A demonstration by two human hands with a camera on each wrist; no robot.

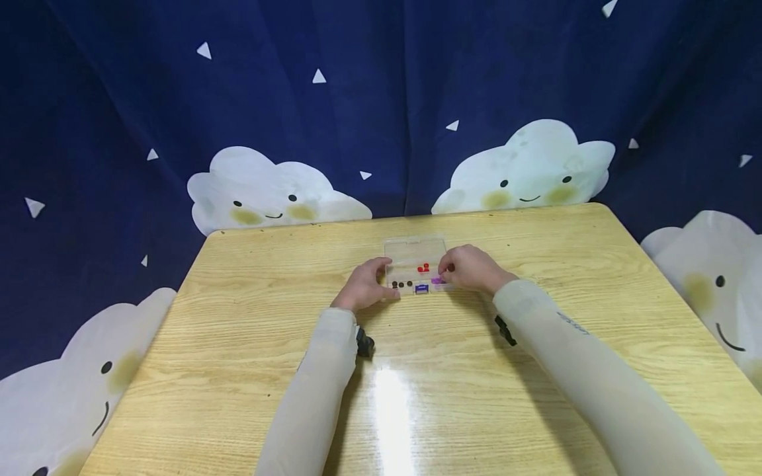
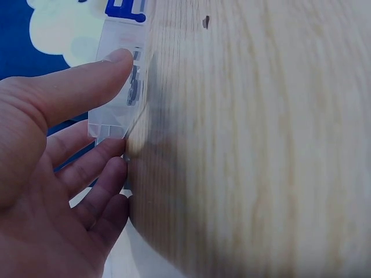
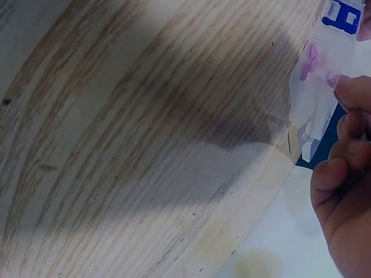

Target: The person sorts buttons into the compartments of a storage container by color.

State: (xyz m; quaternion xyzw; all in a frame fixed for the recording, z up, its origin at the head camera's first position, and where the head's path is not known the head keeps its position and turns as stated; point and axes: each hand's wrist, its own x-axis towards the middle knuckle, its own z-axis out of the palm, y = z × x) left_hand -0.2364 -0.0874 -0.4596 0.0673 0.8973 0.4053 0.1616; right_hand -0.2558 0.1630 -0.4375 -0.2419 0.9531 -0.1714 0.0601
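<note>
A clear plastic box [image 1: 415, 270] with its transparent lid [image 1: 415, 249] raised lies on the table. My left hand [image 1: 363, 283] grips its left end, thumb along the front and fingers at the side and back; the left wrist view shows the thumb over the near wall. My right hand [image 1: 474, 268] is over the right end, pinching a small purple piece [image 3: 332, 79] between thumb and fingertips. More purple pieces [image 3: 310, 62] lie in the compartment below it. Red pieces [image 1: 423, 268] sit towards the back, and black pieces [image 1: 401, 285] at front left.
A blue latch [image 1: 421, 289] is on the box's front. The wooden table [image 1: 268, 277] extends all round, with a bright reflection near its front. Behind it hangs a dark blue curtain [image 1: 381, 99] with smiling clouds. Dark wrist devices [image 1: 365, 344] are on both forearms.
</note>
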